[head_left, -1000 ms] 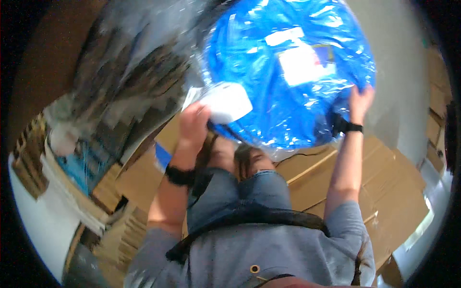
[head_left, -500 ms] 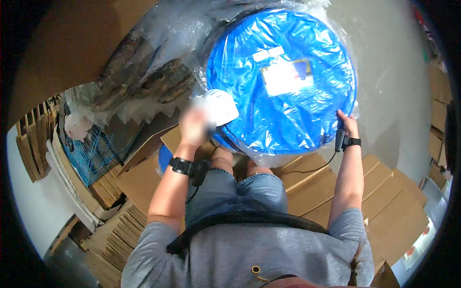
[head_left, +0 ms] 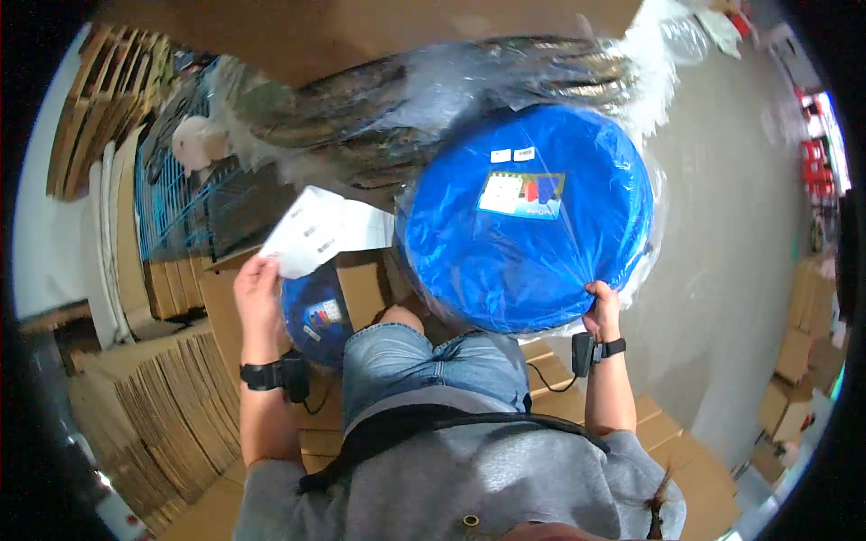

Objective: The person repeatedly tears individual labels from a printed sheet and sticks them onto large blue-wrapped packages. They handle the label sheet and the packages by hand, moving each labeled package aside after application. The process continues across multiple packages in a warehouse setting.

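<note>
A large round, flat blue package (head_left: 514, 270) in clear plastic film is in front of my knees, with a printed picture card and two small white labels on its upper face. Its lower right edge is gripped by my right hand (head_left: 603, 311), fingers closed on the film and blue fabric. My left hand (head_left: 259, 287) pinches the near end of a white label sheet (head_left: 311, 230) with printed marks, whose folded far end reaches to the package's left edge. Beside my left hand lies another round blue package (head_left: 298, 293), partly covered by the sheet.
Plastic-wrapped dark bundles (head_left: 379, 108) lie beyond the package, below a cardboard panel (head_left: 361, 27). Stacked flat cardboard (head_left: 180, 410) and a blue wire rack (head_left: 167, 203) are on the left. Grey floor (head_left: 713, 225) and cartons (head_left: 794, 347) are to the right.
My left hand has moved left and toward me, drawing the sheet off the package so it stretches out. The large package sits lower and farther from the top edge. My right hand stays on its rim.
</note>
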Action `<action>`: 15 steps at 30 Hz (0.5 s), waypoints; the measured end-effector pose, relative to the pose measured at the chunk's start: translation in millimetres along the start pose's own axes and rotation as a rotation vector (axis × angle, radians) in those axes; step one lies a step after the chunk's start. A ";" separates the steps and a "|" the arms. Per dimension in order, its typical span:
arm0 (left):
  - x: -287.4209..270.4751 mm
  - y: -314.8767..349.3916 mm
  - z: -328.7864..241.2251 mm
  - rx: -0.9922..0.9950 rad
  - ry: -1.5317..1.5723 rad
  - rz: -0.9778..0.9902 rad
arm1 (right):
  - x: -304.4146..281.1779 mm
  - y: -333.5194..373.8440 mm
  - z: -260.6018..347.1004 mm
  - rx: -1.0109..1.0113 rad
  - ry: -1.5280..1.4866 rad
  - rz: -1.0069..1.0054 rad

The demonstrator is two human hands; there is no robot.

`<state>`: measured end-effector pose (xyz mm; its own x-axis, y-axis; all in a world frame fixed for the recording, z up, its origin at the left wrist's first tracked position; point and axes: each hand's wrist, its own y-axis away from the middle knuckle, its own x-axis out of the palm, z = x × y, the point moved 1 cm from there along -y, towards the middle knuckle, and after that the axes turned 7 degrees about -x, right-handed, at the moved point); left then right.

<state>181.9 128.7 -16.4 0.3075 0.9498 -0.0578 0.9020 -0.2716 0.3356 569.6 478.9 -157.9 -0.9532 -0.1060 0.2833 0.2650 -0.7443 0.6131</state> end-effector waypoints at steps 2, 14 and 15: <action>-36.7 28.4 -17.9 0.080 0.055 -0.104 | 38.2 27.9 31.9 0.035 0.014 0.056; -240.1 139.8 -23.5 0.255 0.113 -0.765 | 197.2 123.7 119.3 -0.025 0.264 0.328; -251.3 148.7 -20.0 0.262 0.101 -0.852 | 208.5 125.9 122.5 -0.025 0.264 0.354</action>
<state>232.7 -147.3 66.8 -0.5153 0.8509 -0.1018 0.8558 0.5172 -0.0093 422.1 443.9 68.7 -0.8096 -0.5197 0.2729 0.5816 -0.6470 0.4932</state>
